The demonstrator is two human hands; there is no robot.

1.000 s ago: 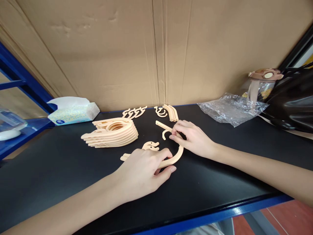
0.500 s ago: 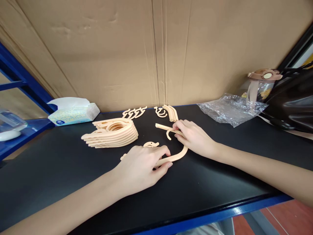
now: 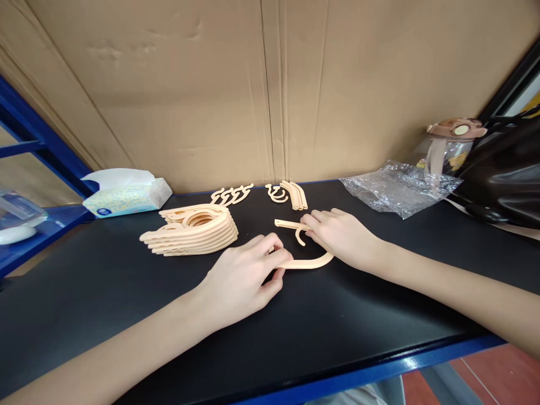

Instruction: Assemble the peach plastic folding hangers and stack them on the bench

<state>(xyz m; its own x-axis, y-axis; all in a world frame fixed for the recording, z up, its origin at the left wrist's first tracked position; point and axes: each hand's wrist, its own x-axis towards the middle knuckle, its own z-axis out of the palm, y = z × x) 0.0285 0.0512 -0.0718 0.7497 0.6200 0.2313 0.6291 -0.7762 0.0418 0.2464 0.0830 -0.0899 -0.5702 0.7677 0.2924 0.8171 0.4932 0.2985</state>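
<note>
Cream hanger point(image 3: 307, 264), at the middle of the bench point(image 3: 358, 315) | left hand point(image 3: 248, 275) pinching its near bar | right hand point(image 3: 346, 233) apparently gripping its far bar, contact partly hidden | done: similar pieces point(image 3: 213, 236) stacked | left: loose hooks point(image 3: 242, 195), strips point(image 3: 296, 196) unjoined
</note>
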